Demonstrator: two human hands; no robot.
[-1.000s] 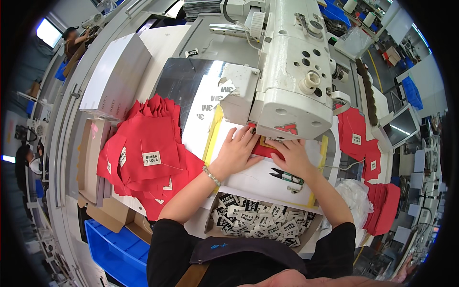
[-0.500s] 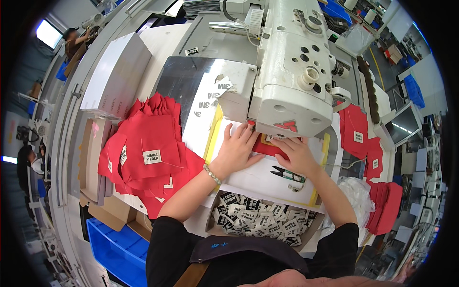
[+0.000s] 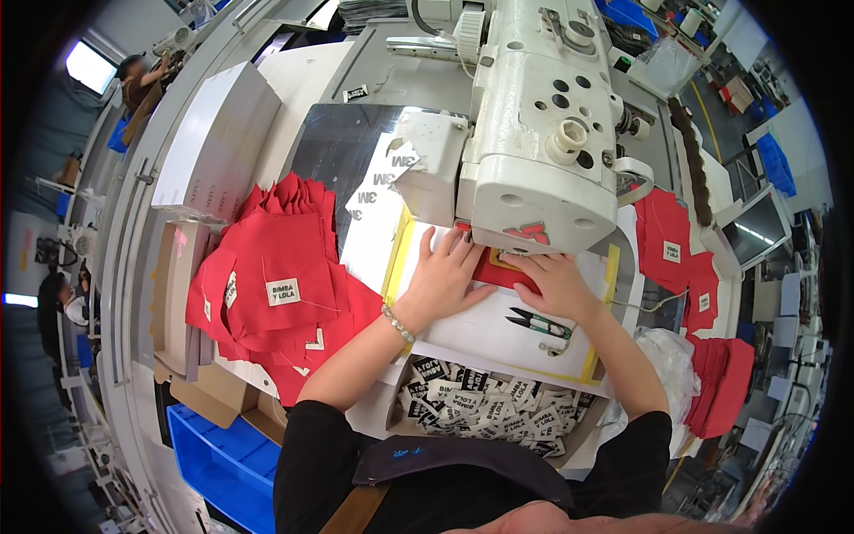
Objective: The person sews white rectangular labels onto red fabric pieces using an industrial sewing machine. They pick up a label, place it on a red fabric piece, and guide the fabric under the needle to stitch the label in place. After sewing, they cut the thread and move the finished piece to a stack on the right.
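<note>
Under the head of a white industrial sewing machine (image 3: pixel 529 196), both hands rest on a red fabric piece (image 3: pixel 494 278) with a yellow-edged shape on it. My left hand (image 3: pixel 445 280) lies at its left, fingers apart, the fingertips close to the machine's front. My right hand (image 3: pixel 556 285) lies on its right part, fingers stretched toward the machine and partly over the fabric. Green-handled thread snips (image 3: pixel 540 326) lie just below that hand on the white work board (image 3: pixel 463 343). Whatever is directly under the machine head is hidden.
Red fabric pieces with labels (image 3: pixel 249 267) are heaped left, more (image 3: pixel 716 387) right. A box of labels (image 3: pixel 498 414) sits nearest me. A white block (image 3: pixel 200 151), blue bin (image 3: pixel 213 454), plastic bag (image 3: pixel 658 374) and monitor (image 3: pixel 752 236) surround the station. Two other people work at far left.
The whole view has shifted slightly. Both my hands stay on the red fabric in much the same pose, with only slight movement of the fingers.
</note>
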